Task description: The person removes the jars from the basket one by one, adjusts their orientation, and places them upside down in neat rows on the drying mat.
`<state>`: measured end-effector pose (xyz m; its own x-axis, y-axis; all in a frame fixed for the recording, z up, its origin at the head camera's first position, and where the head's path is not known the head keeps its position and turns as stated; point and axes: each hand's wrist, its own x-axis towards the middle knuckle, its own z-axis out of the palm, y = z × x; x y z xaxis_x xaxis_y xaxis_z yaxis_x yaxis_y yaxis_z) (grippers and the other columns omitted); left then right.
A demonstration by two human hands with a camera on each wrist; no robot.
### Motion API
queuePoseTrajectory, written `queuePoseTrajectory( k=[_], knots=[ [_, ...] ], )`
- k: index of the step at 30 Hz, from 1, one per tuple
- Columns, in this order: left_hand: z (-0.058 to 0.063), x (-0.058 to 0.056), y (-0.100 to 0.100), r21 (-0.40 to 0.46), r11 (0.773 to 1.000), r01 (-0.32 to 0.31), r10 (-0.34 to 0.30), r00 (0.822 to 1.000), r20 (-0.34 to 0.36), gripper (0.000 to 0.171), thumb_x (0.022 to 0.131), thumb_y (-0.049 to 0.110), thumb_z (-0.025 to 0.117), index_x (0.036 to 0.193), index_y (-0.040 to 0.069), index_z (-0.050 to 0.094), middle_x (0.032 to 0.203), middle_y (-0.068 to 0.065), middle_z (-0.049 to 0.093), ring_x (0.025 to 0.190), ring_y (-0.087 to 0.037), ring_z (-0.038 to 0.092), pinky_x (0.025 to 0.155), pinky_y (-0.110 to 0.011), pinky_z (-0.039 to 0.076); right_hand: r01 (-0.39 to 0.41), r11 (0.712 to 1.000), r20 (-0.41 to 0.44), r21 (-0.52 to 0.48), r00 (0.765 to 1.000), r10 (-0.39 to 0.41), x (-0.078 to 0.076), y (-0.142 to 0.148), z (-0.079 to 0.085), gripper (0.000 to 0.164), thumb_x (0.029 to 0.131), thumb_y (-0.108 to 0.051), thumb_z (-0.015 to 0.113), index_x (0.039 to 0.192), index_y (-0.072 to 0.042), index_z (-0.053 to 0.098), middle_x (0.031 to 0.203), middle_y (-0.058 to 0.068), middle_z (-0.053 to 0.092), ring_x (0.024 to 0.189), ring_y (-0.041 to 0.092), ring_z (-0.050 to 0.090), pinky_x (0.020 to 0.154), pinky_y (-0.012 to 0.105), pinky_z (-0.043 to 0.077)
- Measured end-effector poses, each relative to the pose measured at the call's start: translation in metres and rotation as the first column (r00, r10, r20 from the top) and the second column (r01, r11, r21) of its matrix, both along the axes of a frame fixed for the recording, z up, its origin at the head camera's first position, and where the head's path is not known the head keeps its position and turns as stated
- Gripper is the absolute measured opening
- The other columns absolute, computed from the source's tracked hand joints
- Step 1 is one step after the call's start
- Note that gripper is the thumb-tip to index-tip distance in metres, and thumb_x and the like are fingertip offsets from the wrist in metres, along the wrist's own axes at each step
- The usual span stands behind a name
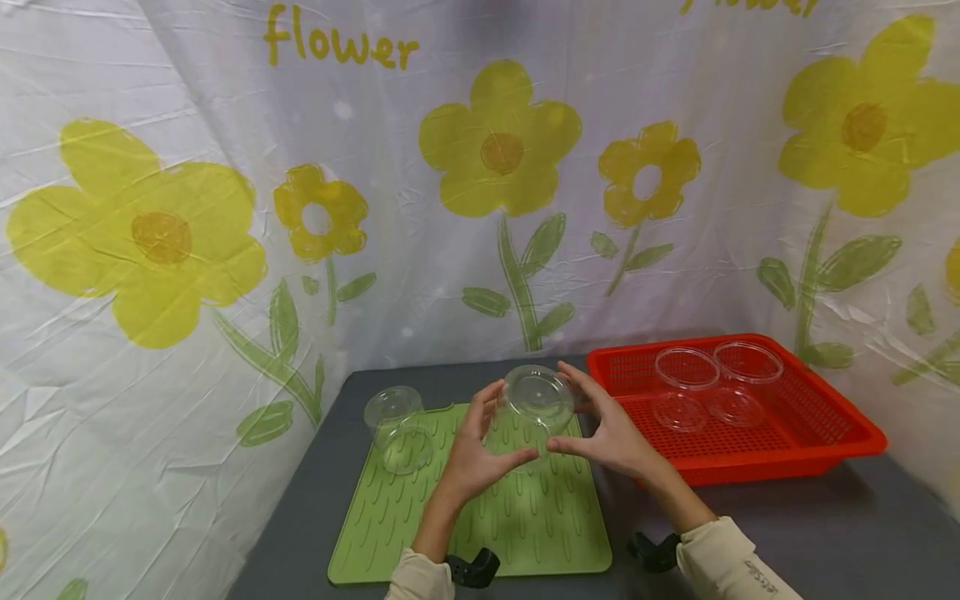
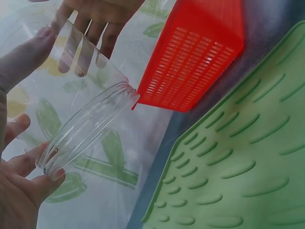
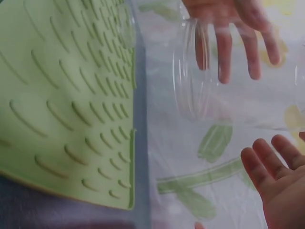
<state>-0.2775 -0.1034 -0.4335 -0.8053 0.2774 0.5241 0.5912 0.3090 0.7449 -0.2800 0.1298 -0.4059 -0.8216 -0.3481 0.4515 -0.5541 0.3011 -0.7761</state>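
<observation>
A clear, round plastic container (image 1: 538, 402) is held between both hands above the green mat (image 1: 487, 517). My left hand (image 1: 480, 450) holds its left side, thumb toward me. On the other side my right hand (image 1: 611, 429) holds it with fingers and thumb spread around the wall. In the left wrist view, the container's ridged end (image 2: 90, 126) tilts toward the lower right, with left fingertips near it. In the right wrist view, left fingers show through the clear wall (image 3: 238, 95). Its contents, if any, cannot be made out.
Another clear container (image 1: 405, 450) stands at the mat's left edge. A red perforated basket (image 1: 750, 462) sits at right on the grey table (image 1: 300, 500), with two clear containers (image 1: 686, 371) inside. Behind hangs a flower-print curtain (image 1: 405, 275).
</observation>
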Motion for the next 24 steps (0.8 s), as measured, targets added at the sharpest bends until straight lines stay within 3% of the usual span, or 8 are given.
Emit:
queuePoseTrajectory(
  k=[4,9,17,20,24],
  knots=[
    [0.009,0.010,0.002,0.051,0.998,0.028,-0.028,1.000,0.010,0.095,0.076,0.015,0.083,0.152,0.018,0.026,0.154,-0.014,0.033,0.139,-0.040,0.038,0.111,-0.062,0.032,-0.005,0.999,0.035,-0.040,0.999,0.006,0.001,-0.005,-0.001,0.097,0.075,-0.027,0.084,0.151,-0.037,0.024,0.153,0.005,0.038,0.123,0.031,0.055,0.099,0.056,0.046],
    [0.021,0.020,0.002,0.071,0.997,0.041,-0.045,0.998,0.050,0.093,0.077,0.015,0.082,0.152,0.013,0.025,0.155,-0.015,0.030,0.140,-0.040,0.036,0.113,-0.060,0.030,-0.019,0.998,0.035,-0.067,0.999,0.021,0.001,-0.010,-0.001,0.094,0.076,-0.024,0.083,0.152,-0.026,0.027,0.152,0.010,0.038,0.119,0.033,0.057,0.096,0.060,0.046],
    [0.021,0.022,0.002,0.097,0.994,0.042,-0.050,0.996,0.076,0.092,0.077,0.014,0.082,0.151,0.013,0.026,0.155,-0.016,0.030,0.140,-0.042,0.035,0.114,-0.059,0.030,-0.019,0.997,0.028,-0.071,0.999,0.021,-0.002,-0.011,-0.003,0.089,0.077,-0.024,0.083,0.149,-0.026,0.032,0.148,0.007,0.043,0.115,0.031,0.058,0.097,0.062,0.043],
    [0.022,0.023,0.002,0.105,0.994,0.044,-0.051,0.996,0.071,0.091,0.077,0.012,0.082,0.150,0.012,0.027,0.154,-0.017,0.031,0.140,-0.041,0.036,0.114,-0.059,0.030,-0.021,0.997,0.020,-0.080,1.000,0.023,-0.002,-0.012,-0.003,0.088,0.077,-0.024,0.083,0.149,-0.024,0.033,0.144,0.008,0.047,0.112,0.029,0.060,0.095,0.059,0.046],
    [0.024,0.025,0.001,0.096,0.995,0.017,-0.024,0.997,0.067,0.091,0.077,0.013,0.082,0.150,0.013,0.028,0.152,-0.015,0.034,0.140,-0.038,0.038,0.113,-0.058,0.032,-0.033,0.994,0.013,-0.100,0.999,0.034,-0.004,-0.016,-0.004,0.088,0.077,-0.021,0.082,0.149,-0.018,0.033,0.140,0.009,0.050,0.107,0.025,0.061,0.091,0.045,0.051]
  ],
)
